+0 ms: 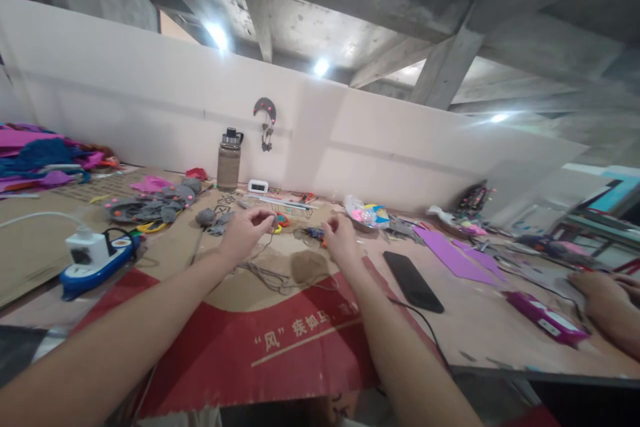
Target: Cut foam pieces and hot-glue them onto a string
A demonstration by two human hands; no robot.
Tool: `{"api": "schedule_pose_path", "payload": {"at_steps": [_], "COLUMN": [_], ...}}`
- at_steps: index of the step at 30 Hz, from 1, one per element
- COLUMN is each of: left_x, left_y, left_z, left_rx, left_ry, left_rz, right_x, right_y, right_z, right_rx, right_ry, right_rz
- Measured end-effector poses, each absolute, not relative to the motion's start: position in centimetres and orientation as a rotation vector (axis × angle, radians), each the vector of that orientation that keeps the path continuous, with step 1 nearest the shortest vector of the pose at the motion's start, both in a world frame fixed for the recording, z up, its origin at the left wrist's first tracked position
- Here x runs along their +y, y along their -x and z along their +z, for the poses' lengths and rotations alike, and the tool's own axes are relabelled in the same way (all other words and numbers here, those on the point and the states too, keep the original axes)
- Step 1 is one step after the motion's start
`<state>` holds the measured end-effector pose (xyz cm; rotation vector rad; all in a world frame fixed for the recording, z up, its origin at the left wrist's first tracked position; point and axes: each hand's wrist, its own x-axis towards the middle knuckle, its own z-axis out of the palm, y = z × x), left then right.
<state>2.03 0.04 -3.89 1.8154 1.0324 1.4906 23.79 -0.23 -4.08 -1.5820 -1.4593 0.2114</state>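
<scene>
My left hand [246, 232] is raised over the cardboard [220, 293], thumb and fingertips pinched together. Whatever lies in that pinch is too small to make out. Across from it, my right hand [341, 239] is also closed at the fingertips, and its contents are hidden. Loose grey cord [265, 277] lies in loops on the cardboard beneath both hands, beside a brownish-grey round patch [309, 268]. Behind the left fingers show scissors with orange and yellow handles [281, 223]. A small dark blue bundle [315, 233] is just left of the right fingers.
A bottle [229, 160] and a small white clock [258, 186] stand by the partition. Left are a power strip [97, 267] and grey felt pieces [155, 205]. Right are a phone [413, 281], purple sheets [453, 255], a magenta box [547, 319] and another person's hand [600, 293].
</scene>
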Motion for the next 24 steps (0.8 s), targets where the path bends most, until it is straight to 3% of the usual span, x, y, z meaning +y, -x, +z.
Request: {"api": "schedule_pose_path", "payload": {"at_steps": [4, 11, 24], "left_x": [-0.1, -0.2, -0.2], "left_y": [-1.7, -1.1, -2.5], "left_z": [-3.5, -2.7, -3.5], "left_rx": [1.215, 1.293, 0.977], "left_ry": [-2.079, -2.191, -1.472], "left_rz": [1.597, 1.739, 1.526], "right_x": [-1.0, -0.9, -1.2], "right_y": [-18.5, -13.4, -15.1], "right_z": [-4.0, -3.6, -3.5], "right_rx": [-1.518, -1.269, -1.460], "right_ry": [1.131, 0.908, 0.992], "right_rz": [0.593, 1.082, 0.688]}}
